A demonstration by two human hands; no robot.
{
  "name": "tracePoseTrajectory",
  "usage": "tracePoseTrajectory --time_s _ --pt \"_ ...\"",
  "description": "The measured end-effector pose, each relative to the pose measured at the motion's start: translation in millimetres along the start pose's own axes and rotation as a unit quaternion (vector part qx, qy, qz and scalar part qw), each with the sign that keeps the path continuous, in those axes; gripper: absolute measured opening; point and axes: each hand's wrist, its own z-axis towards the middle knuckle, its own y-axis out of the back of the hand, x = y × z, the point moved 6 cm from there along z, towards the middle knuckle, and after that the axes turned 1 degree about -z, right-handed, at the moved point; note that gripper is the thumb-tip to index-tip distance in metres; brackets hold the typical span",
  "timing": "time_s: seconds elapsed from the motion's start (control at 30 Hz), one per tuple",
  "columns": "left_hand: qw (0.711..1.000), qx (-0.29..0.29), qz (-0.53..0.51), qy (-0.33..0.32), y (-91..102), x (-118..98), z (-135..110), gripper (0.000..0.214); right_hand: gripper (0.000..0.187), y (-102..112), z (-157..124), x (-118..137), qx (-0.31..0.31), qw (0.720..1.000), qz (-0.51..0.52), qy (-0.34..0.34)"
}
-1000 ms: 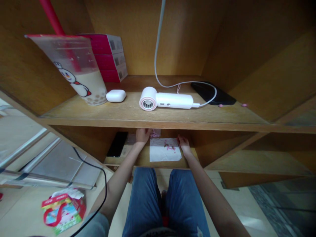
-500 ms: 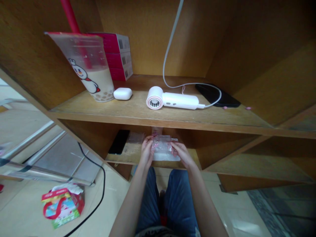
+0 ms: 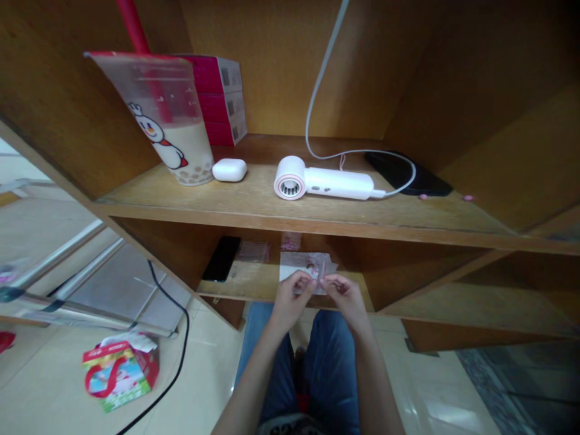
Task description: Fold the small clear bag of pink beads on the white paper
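On the lower shelf, my left hand (image 3: 293,294) and my right hand (image 3: 345,296) are close together, fingertips pinched on a small clear plastic bag (image 3: 322,269). The bag stands up between the fingers, and its contents are too small to make out. Under and behind it lies a white sheet (image 3: 290,263) with some clear plastic on it. Further back is a little packet of pink beads (image 3: 290,241). Another flat clear packet (image 3: 254,251) rests to the left, beside a black phone (image 3: 222,258).
Above, the upper shelf holds a bubble tea cup (image 3: 190,145), pink boxes (image 3: 222,109), a white earbud case (image 3: 229,170), a white handheld fan (image 3: 335,182) on a cable, and a black pouch (image 3: 408,172). A colourful bag (image 3: 120,374) sits on the floor.
My hands have come closer together and nearer the shelf's front edge. The plastic bag, earlier spread flat between them, is now narrow and upright at the fingertips. The view shifted slightly.
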Motion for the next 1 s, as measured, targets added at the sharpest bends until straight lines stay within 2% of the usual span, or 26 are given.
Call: tracePoseTrajectory --time_s 0.07,0.13,0.27,0.37,0.47,0.63,0.8,1.0 --pt "0.999 0.021 0.027 0.000 -8.7 -2.0 -4.7 0.022 0.025 -2.6 -2.1 5.1 0.002 0.998 -0.052 0.037" --pt "0.999 0.006 0.051 -0.001 -9.7 -0.5 -6.3 0.022 0.023 -7.8 -4.6 12.1 0.026 0.993 -0.092 0.067" --pt "0.997 0.010 0.079 -0.005 -6.7 5.8 -4.9 0.023 0.023 -17.8 -8.2 24.1 0.094 0.985 -0.103 0.099" --pt "0.996 0.031 0.079 -0.006 -4.0 7.6 -3.4 0.025 0.023 -20.0 -7.6 24.5 0.116 0.983 -0.102 0.104" --pt "0.997 0.054 0.063 -0.005 -2.2 6.4 -2.8 0.026 0.021 -19.4 -6.1 19.4 0.113 0.983 -0.100 0.100" --pt "0.992 0.100 0.071 0.002 0.3 4.1 -4.1 0.025 0.024 -20.5 -6.6 5.5 0.113 0.989 -0.079 0.046" --pt "0.985 0.118 0.130 -0.005 -0.3 2.3 -5.9 0.022 0.024 -19.4 -8.1 4.7 0.067 0.986 -0.151 0.037" --pt "0.975 0.059 0.215 0.001 -0.6 6.1 -4.6 0.012 0.016 -17.7 -10.9 23.4 -0.048 0.954 -0.286 0.076"
